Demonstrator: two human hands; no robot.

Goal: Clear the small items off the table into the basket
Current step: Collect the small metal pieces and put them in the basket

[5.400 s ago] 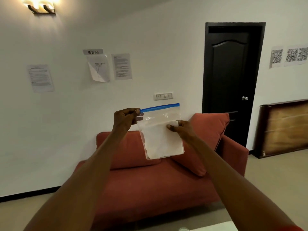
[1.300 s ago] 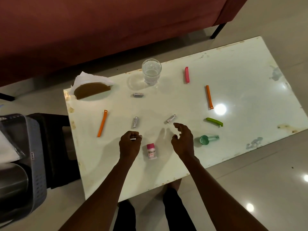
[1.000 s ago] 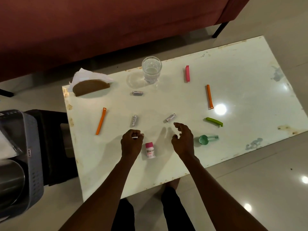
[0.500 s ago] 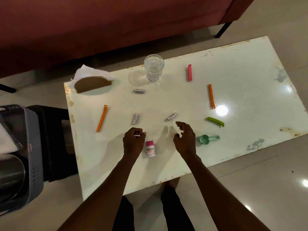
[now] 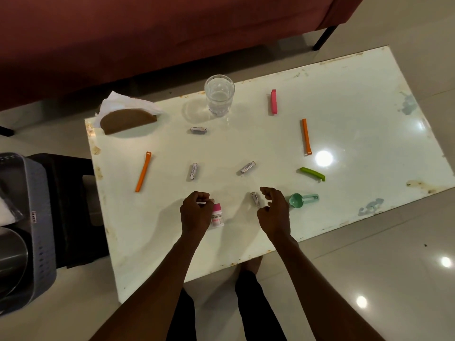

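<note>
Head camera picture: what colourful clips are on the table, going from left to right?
Long orange plastic clip → short pink plastic clip → second long orange plastic clip → curved green plastic clip.

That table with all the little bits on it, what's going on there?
A person is standing over the white table, tidying small items off it. The left hand pinches something small and white beside a pink-capped bottle. The right hand hovers with fingers curled loosely next to a battery, holding nothing. Three more batteries, coloured bag clips, a green scoop and a glass of water are on the table. The grey basket sits at the left.
</note>
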